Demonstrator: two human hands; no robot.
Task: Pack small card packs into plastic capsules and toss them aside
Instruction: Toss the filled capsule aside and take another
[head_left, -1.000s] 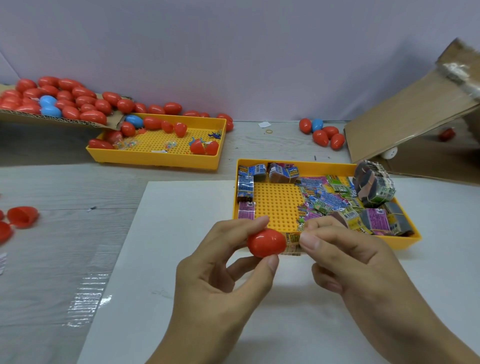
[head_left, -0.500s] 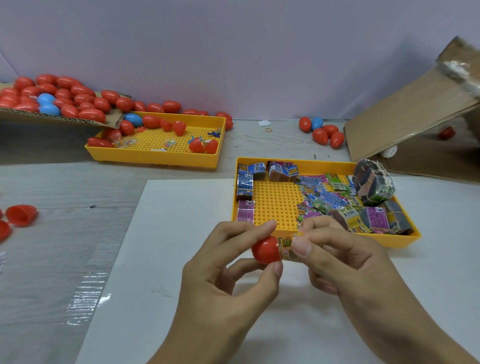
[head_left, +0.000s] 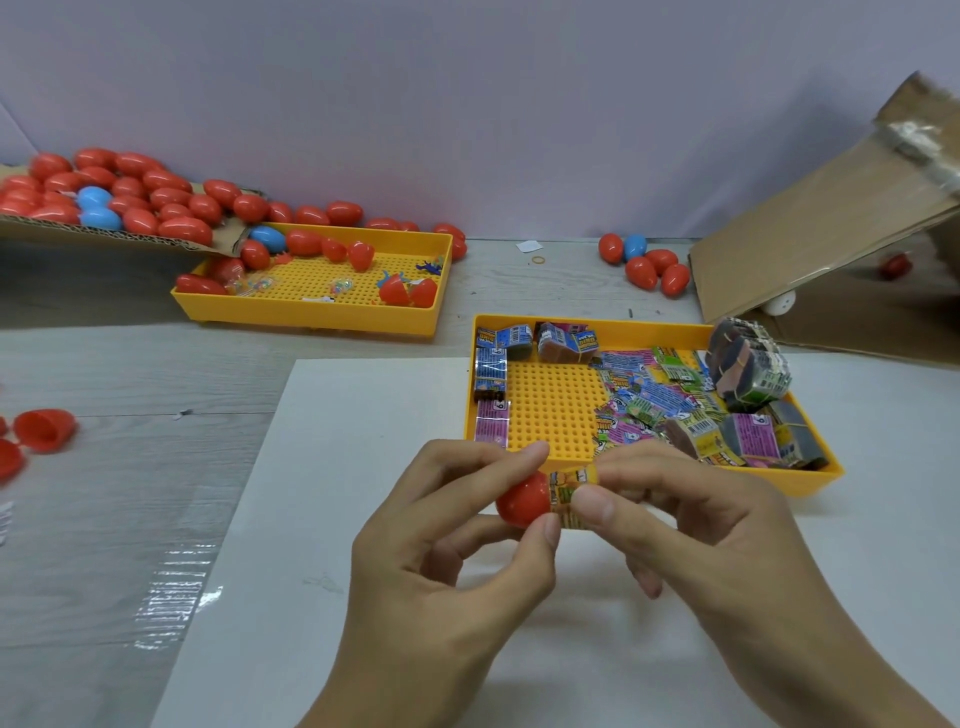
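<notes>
A smooth red capsule half (head_left: 522, 500) is pinched by the left hand (head_left: 457, 545); a glossy printed pack (head_left: 569, 496), pinched by the right hand (head_left: 691, 525), is seated in its mouth above the white sheet (head_left: 322, 519).

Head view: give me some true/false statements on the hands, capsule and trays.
1. The left hand holds a red capsule half. True.
2. The right hand is empty. False: it pinches a card pack at the capsule's mouth.
3. The near tray holds card packs. True.
4. The far tray holds only blue capsules. False: mostly red ones.
5. The card pack is fully inside the capsule half. False: part still shows.
</notes>
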